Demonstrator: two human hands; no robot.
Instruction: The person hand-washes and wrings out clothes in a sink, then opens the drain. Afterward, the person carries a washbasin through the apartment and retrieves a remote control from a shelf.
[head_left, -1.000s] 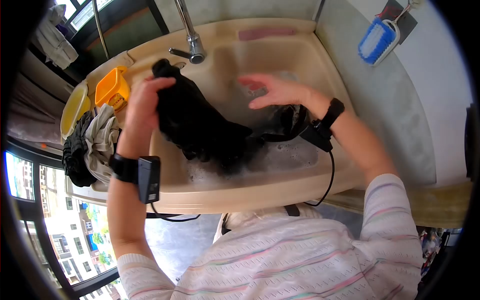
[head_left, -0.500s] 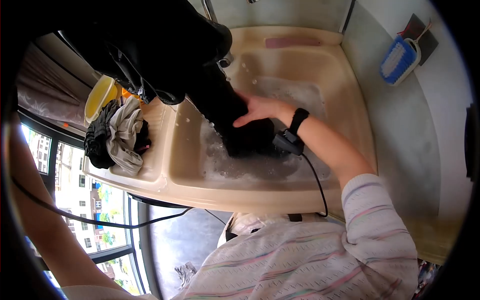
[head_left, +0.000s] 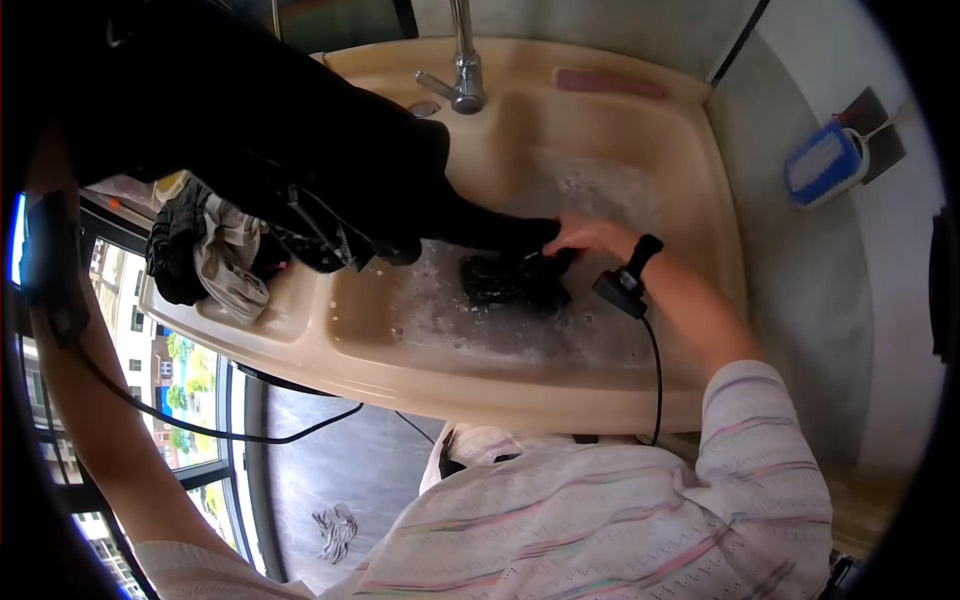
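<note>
A large wet black garment [head_left: 330,150], its kind unclear, stretches from the upper left down into the sink [head_left: 500,385]. Its lower end lies bunched in cloudy, sudsy water. Around a narrow part of it, just above the water, my right hand [head_left: 592,235] is closed, with a strapped black device on the wrist. My left arm rises along the left edge to the raised upper end of the garment; the left hand's fingers are lost in the dark there.
Grey and black clothes [head_left: 225,260] are heaped on the sink's left ledge. A chrome faucet [head_left: 466,85] stands at the back, near a pink bar [head_left: 610,83]. A blue brush [head_left: 825,165] hangs on the right wall. Black cables run from both wrists. A striped cloth [head_left: 335,532] lies on the floor.
The black garment's raised part now reaches further right and lower over the sink. My right hand has shifted right and pinches a narrower part. The view has turned, showing the faucet.
</note>
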